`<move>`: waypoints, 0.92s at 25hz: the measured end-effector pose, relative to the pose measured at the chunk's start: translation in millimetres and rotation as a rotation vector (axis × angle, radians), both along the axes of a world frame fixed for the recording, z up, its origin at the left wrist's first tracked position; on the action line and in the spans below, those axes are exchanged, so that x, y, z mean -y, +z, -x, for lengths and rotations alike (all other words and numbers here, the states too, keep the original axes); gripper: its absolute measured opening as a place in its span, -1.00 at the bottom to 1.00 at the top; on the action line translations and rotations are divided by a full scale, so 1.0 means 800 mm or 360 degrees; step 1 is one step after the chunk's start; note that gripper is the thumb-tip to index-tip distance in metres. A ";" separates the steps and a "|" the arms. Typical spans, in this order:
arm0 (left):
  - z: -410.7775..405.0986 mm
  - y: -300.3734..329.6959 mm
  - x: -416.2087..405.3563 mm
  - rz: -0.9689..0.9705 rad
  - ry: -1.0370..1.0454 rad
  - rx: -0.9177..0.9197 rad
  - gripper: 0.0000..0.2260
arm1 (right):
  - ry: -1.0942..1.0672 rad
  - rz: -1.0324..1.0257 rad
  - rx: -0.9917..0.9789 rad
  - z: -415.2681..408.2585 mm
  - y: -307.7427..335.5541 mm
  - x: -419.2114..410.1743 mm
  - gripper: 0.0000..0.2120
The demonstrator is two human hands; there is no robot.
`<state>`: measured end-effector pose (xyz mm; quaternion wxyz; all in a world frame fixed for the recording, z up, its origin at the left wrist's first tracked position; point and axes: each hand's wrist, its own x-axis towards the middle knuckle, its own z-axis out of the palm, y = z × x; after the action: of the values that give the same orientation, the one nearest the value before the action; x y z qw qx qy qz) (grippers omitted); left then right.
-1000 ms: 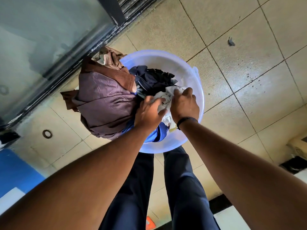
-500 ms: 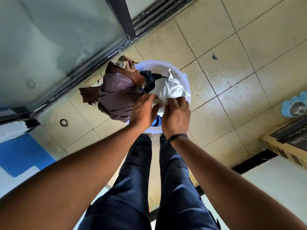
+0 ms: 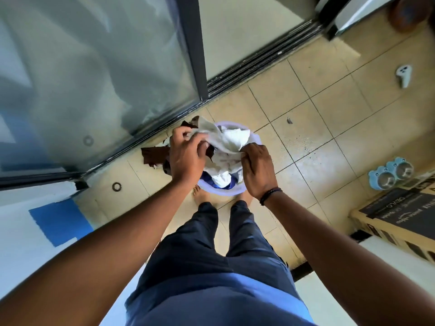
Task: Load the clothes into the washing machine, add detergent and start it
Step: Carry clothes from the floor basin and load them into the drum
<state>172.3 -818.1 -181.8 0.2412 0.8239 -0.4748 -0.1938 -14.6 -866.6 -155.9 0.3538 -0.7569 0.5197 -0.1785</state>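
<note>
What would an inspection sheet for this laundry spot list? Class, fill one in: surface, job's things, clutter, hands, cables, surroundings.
Surface: tiled floor, speckled with dirt near the basin.
Job's things: basin on the floor at the person's feet, holding clothes; white cloth lifted above it; brown cloth hanging over its rim. No washer or detergent in view.
Clutter: white controller, pet bowls, cardboard box.
Hands: left hand and right hand both grip the white cloth.
Cables: nothing seen.
Surroundings: sliding glass door on a dark track; blue patch lower left.
</note>
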 end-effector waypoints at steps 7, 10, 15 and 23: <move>-0.003 0.089 0.025 -0.0266 -0.0279 0.0055 -0.87 | 0.0066 -0.0460 -0.0749 -0.001 0.013 0.013 -0.56; 0.017 0.116 0.037 -0.0605 -0.0216 -0.0224 -0.82 | 0.0130 -0.0310 -0.0429 0.000 0.032 0.003 -0.45; 0.026 0.145 0.073 -0.0626 0.0499 -0.1332 -0.59 | 0.0191 -0.0379 0.0030 0.006 0.068 -0.036 -0.28; 0.032 0.148 0.064 -0.0400 0.0562 -0.2389 -0.63 | -0.0255 -0.1010 0.0516 0.002 0.087 -0.029 -0.64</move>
<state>146.9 -869.3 -63.8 0.4300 0.5569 -0.0210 -0.7103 -16.2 -843.0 -86.1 0.6338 -0.5282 0.5440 -0.1530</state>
